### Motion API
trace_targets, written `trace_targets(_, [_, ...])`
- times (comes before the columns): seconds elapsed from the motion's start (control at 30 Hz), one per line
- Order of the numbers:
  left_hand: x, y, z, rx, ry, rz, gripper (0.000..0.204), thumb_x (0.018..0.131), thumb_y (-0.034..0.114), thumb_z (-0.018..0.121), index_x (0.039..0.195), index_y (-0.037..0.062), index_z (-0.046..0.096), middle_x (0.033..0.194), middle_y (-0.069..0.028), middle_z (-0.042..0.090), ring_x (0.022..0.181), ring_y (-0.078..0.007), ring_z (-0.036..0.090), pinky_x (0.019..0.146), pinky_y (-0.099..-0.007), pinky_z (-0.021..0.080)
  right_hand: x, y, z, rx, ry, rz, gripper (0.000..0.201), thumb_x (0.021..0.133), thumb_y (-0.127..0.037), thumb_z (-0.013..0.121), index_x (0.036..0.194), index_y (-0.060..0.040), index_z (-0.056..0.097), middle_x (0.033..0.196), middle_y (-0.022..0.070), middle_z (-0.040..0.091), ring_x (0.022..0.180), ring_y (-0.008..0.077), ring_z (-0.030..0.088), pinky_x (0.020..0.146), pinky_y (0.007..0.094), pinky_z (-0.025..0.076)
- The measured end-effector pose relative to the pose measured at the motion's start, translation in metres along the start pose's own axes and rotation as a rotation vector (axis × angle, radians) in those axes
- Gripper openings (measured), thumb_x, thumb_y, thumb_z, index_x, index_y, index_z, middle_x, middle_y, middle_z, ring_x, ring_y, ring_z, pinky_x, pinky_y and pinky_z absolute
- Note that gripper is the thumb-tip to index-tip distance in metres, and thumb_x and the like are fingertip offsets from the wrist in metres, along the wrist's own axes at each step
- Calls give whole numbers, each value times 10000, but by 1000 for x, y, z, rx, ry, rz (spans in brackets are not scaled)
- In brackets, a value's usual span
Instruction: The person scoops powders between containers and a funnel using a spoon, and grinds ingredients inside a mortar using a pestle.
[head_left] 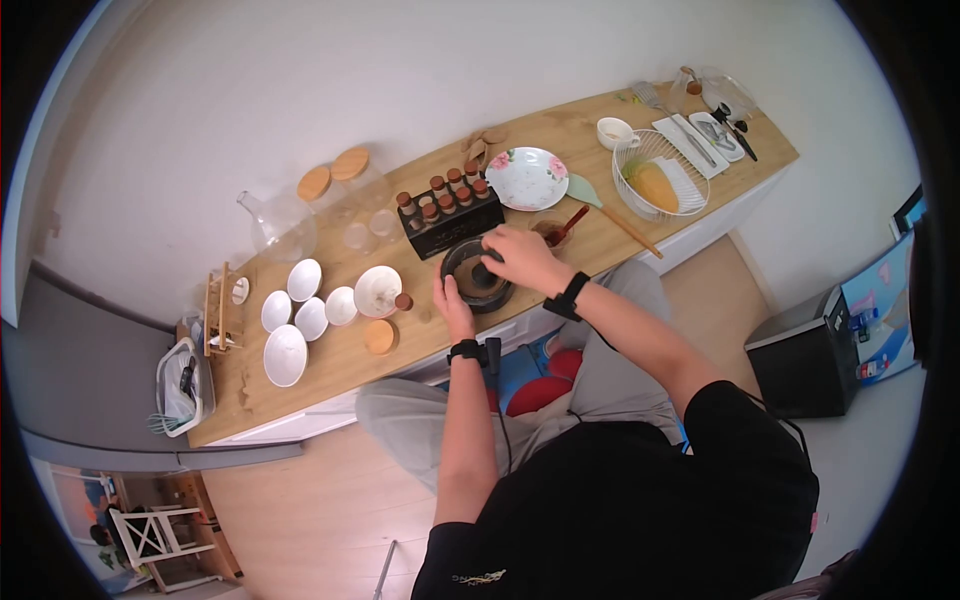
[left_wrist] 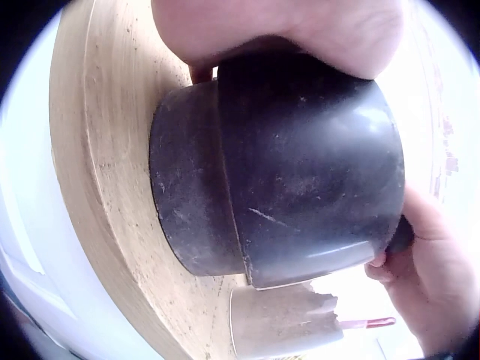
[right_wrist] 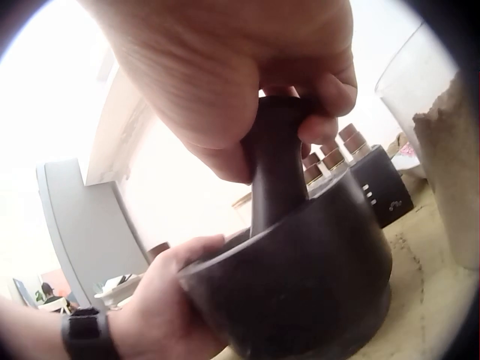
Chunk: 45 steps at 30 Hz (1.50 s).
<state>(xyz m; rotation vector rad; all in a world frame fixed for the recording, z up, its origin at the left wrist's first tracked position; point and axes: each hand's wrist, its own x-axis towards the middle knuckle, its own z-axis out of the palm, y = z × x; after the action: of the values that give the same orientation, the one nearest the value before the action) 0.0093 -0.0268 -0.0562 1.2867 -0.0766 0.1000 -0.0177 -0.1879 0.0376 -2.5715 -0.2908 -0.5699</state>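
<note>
Mortar [right_wrist: 307, 277] and pestle [right_wrist: 277, 169], in two hands at a wooden counter's [head_left: 335, 368] near edge.
The left hand [head_left: 456, 310] grips the mortar's side; the right hand [head_left: 522, 258] curls round the top of the pestle, which reaches into the mortar. Just behind stands a black rack [head_left: 458, 233] of brown-capped vials [head_left: 430, 213]; to the right, a clear jar [right_wrist: 412, 86] of brown powder [right_wrist: 454, 157].

Black pestle [right_wrist: 277, 172] inside round black mortar [right_wrist: 300, 281] on wooden counter [head_left: 335, 355]
</note>
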Motion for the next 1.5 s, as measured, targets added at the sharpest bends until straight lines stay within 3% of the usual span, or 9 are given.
trace_targets(0.13, [-2, 2, 0, -67, -16, -21, 418, 1000, 168, 446, 1360, -41, 470, 1306, -137, 548, 1164, -200, 525, 1020, -309, 391, -8, -30, 6, 41, -5, -206, 181, 778, -190, 658, 904, -65, 623, 845, 104, 578, 744, 307, 631, 639, 417, 518])
trace_targets(0.23, [0, -2, -2, -78, -29, -7, 416, 1000, 166, 446, 1358, -44, 472, 1308, -139, 548, 1167, -198, 524, 1022, -307, 387, 14, -43, 19, 98, 30, -209, 184, 777, -176, 654, 920, -63, 630, 833, 102, 569, 743, 305, 632, 643, 414, 516])
trace_targets(0.4, [2, -8, -4, -9, 2, -12, 424, 1001, 187, 462, 1368, -25, 470, 1332, -127, 524, 1182, -194, 512, 1022, -309, 394, 37, -13, 27, 40, 29, 7, 224, 815, -263, 661, 963, -99, 628, 870, 126, 631, 771, 338, 653, 667, 442, 536])
trace_targets(0.57, [2, -8, -2, -48, 8, -17, 408, 998, 171, 455, 1356, -23, 484, 1315, -128, 541, 1172, -201, 519, 1022, -308, 392, 10, 4, -2, -42, -80, 45, 229, 821, -282, 652, 940, -90, 617, 854, 124, 626, 766, 341, 651, 654, 449, 530])
trace_targets(0.77, [0, 0, 0, -47, -8, 11, 403, 992, 164, 462, 1335, -46, 492, 1284, -131, 565, 1145, -204, 535, 1006, -308, 398, 3, -37, 6, 28, -89, -282, 212, 782, -238, 656, 904, -66, 628, 856, 118, 608, 746, 321, 649, 636, 434, 525])
trace_targets(0.93, [5, -14, -5, -33, 21, 4, 395, 993, 158, 464, 1330, -46, 500, 1273, -126, 576, 1144, -197, 535, 1003, -309, 397, 39, -31, 29, 56, -4, -131, 206, 777, -229, 664, 920, -85, 629, 859, 115, 606, 771, 329, 647, 649, 437, 531])
trace_targets(1.13, [2, -6, -2, -60, -10, 19, 381, 997, 142, 444, 1328, -39, 500, 1260, -124, 581, 1134, -190, 539, 1000, -307, 399, 20, -1, 2, -86, -61, 29, 198, 797, -230, 653, 910, -71, 615, 862, 123, 612, 755, 334, 649, 650, 446, 535])
trace_targets(1.37, [0, -3, -2, -106, -18, -38, 383, 995, 148, 457, 1329, -35, 495, 1276, -128, 565, 1144, -188, 530, 1002, -304, 402, -2, -45, 9, 5, -34, -252, 182, 785, -192, 649, 891, -48, 612, 871, 130, 593, 763, 313, 643, 657, 428, 527])
trace_targets(1.5, [3, -9, -2, -129, -14, 11, 409, 999, 163, 459, 1342, -58, 475, 1304, -123, 547, 1169, -192, 519, 1008, -299, 397, 28, -50, 24, 58, -1, -147, 193, 767, -181, 666, 913, -65, 615, 864, 130, 584, 776, 325, 640, 666, 429, 528])
